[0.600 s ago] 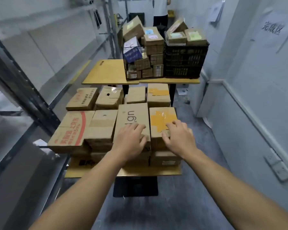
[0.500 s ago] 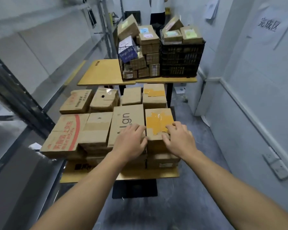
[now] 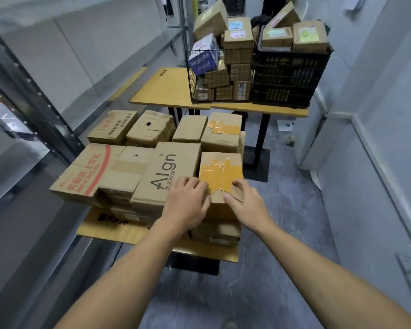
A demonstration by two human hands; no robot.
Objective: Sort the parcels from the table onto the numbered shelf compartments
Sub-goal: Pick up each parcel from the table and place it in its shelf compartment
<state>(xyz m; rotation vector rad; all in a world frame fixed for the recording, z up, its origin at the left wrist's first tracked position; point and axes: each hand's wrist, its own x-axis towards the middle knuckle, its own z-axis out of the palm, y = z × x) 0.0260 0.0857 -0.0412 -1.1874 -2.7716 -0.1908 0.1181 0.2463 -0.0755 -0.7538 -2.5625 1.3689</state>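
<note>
while both are working at the yellow-taped parcel [image 3: 220, 173], the left hand [image 3: 188, 201] is curling its fingers over the parcel's left edge, in the seam against the algn box [image 3: 169, 176], and the right hand [image 3: 249, 205] is pinching the near right corner, thumb on the near edge and fingers on top. so the hands are gripping the parcel, not lying wide. the parcel is sitting on top of a stack, touching the right side of the algn box, its long axis running away from the person, parallel to that box. it is lying straight ahead between the hands, neither one clearly nearer. the lift is likely needing to go straight up. the table [image 3: 211, 254] is carrying the stacks beneath the algn box, and the shelf frame [image 3: 40, 110] is standing well to its left.
</note>
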